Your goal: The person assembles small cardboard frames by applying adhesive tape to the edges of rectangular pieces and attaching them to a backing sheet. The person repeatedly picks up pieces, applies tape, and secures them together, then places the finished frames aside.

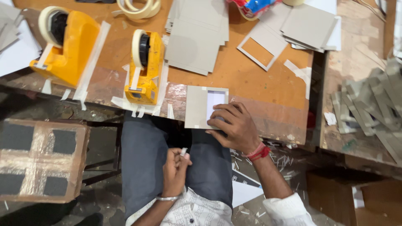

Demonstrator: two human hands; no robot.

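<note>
1. Single head-worn view, looking steeply down over the person's lap.
2. Close range: wooden table point(251, 79) fills the upper frame, floor the lower corners.
3. No second view; nothing shared.

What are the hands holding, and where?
The left hand pinches a small strip of tape by its lower end. The right hand presses flat on the grey card frame.

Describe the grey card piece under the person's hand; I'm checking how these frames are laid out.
The grey card piece is a flat rectangle of greyboard with a window cut in its right half, showing pale white-lilac inside. It lies flat at the near edge of the wooden table, overhanging slightly toward the lap. The right hand presses on its lower right corner, fingers over the window. Nothing else touches it; a yellow tape dispenser stands just left.
</note>
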